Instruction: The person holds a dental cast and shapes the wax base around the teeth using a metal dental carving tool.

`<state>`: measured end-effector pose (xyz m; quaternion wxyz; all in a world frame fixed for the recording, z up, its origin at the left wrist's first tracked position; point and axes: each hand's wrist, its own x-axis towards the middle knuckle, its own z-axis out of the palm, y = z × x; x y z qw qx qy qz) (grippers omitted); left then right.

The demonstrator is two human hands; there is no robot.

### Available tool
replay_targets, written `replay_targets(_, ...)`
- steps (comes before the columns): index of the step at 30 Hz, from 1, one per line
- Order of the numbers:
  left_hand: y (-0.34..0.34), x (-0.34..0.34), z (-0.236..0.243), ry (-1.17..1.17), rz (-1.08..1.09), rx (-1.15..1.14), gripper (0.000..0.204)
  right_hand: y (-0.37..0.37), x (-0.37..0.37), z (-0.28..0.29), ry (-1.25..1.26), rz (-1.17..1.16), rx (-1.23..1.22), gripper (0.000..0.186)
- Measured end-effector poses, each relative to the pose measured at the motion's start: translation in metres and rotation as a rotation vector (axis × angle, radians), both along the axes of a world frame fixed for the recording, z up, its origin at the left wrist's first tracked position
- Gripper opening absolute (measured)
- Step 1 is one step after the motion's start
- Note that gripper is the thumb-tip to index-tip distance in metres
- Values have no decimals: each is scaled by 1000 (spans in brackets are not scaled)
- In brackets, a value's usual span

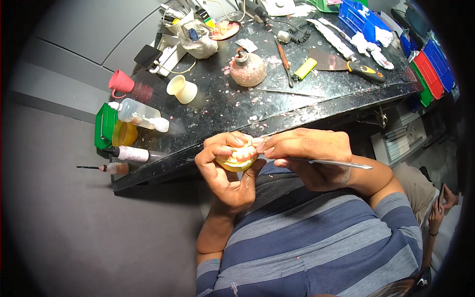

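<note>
My left hand point(222, 175) is closed around a yellow dental cast point(236, 165), fingers along its far side and thumb on the near right. Pale teeth and a pinkish gum-like strip show on its upper face. My right hand point(316, 151) grips a slim metal carving tool point(341, 163), whose shiny end sticks out to the right. The right fingertips meet the cast's right edge, and the tool's working tip is hidden there. Both hands are just off the front edge of the black workbench point(217, 109).
A wax-spattered round burner point(247, 69), a wooden-handled wax knife point(283, 54), a yellow lighter point(305, 69) and a scraper point(331, 62) lie beyond. Leftward stand a cream cup point(182, 90), a pink cup point(121, 81) and a squeeze bottle point(136, 113). Another person's hand point(436, 215) is at right.
</note>
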<state>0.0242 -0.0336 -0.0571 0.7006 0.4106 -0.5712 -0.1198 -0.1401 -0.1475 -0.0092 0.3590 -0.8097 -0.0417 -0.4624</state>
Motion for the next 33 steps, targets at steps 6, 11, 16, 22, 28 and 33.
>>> replay_targets(6, 2, 1, -1, -61, 1, 3, 60, 0, 0, 1, -5, 8, 17, 19)
replay_targets(11, 1, -1, 0, -52, 31, -1, 58, -1, -1, 0, 1, 10, 23, 21)
replay_targets(16, 1, 2, -1, -61, 18, 4, 59, 0, -1, 1, -3, 15, 15, 21)
replay_targets(22, 2, 1, 0, -48, 6, 12, 58, -2, -2, 3, 15, 39, 49, 20)
replay_targets(28, 3, 1, 1, -34, -17, 31, 60, -4, -5, 6, 48, 71, 42, 20)
replay_targets(33, 2, -1, 0, -13, -40, 38, 59, -5, -5, 7, 38, 49, 48, 19)
